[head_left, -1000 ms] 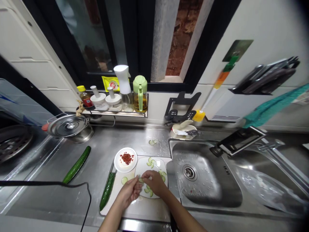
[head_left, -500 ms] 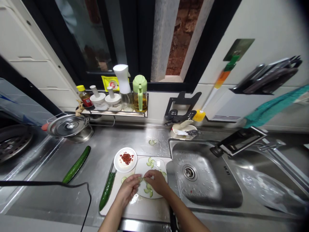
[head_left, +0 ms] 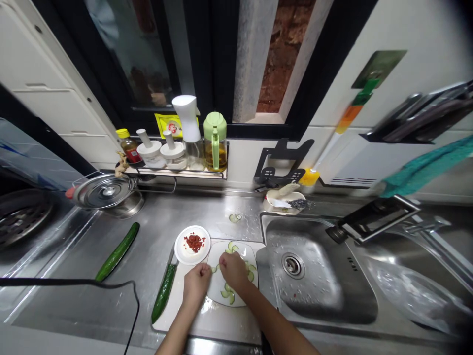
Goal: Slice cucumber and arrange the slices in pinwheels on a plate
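While my left hand (head_left: 197, 282) curls beside the plate (head_left: 216, 251) and right hand (head_left: 234, 272) above it, I cannot tell their grip; cucumber slices (head_left: 231, 298) need gentle pinching.

Countertop (head_left: 162, 217) and sink (head_left: 314, 281) shiny metal; square plate (head_left: 216, 290) smooth, glossy; teal towel (head_left: 428, 170) matt cloth; brick (head_left: 283, 59) rough.

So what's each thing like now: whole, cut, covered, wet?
Counter cucumber: whole
Board cucumber: looks cut at far end
Slices: cut, on the plate
White dish: holding red pieces
Pot: lid on top
Green-topped jug: partly filled
Sink: wet with droplets
Left hand: curled
Right hand: curled, over plate
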A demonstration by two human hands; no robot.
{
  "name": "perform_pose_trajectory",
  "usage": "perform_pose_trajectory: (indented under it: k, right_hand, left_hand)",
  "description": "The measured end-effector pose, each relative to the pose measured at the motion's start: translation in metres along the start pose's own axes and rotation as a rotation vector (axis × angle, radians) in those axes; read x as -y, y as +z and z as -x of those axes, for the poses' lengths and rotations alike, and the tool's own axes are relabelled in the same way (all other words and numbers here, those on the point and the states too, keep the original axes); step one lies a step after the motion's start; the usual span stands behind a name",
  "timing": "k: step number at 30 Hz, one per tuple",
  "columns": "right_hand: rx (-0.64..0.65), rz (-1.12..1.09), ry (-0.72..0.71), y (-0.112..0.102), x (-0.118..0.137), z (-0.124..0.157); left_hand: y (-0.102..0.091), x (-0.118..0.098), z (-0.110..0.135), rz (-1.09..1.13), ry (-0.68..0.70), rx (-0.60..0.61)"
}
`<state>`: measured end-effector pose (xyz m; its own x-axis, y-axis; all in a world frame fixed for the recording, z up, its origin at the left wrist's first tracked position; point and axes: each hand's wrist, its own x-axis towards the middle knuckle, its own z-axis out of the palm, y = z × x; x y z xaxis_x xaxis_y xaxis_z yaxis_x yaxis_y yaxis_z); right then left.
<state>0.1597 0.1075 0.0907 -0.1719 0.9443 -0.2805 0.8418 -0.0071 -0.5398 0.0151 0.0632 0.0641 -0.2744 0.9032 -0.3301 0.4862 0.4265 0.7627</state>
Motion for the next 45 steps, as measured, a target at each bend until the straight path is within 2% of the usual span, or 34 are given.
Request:
perform_pose_trajectory:
  k: [9,24,39,45]
  right_hand:
    - [0.036,0.120,-0.053,0.007,0.001,-0.009]
    - [0.021,0.213,-0.121,0.021,-0.008,-0.012]
    - [0.000,0.246,-0.156,0.023,-0.011,-0.012]
    - [-0.041,0.217,-0.133,0.017,-0.012,-0.004]
  left_hand:
    - [0.003,-0.003,-0.007,-0.227,0.035,-0.054]
    - [0.009,0.004,-0.007,-0.157,0.157,-0.154]
    - [0.010,0.006,-0.007,-0.157,0.175,-0.161]
    - [-0.002,0.009,-0.006,-0.116,0.162,-0.149]
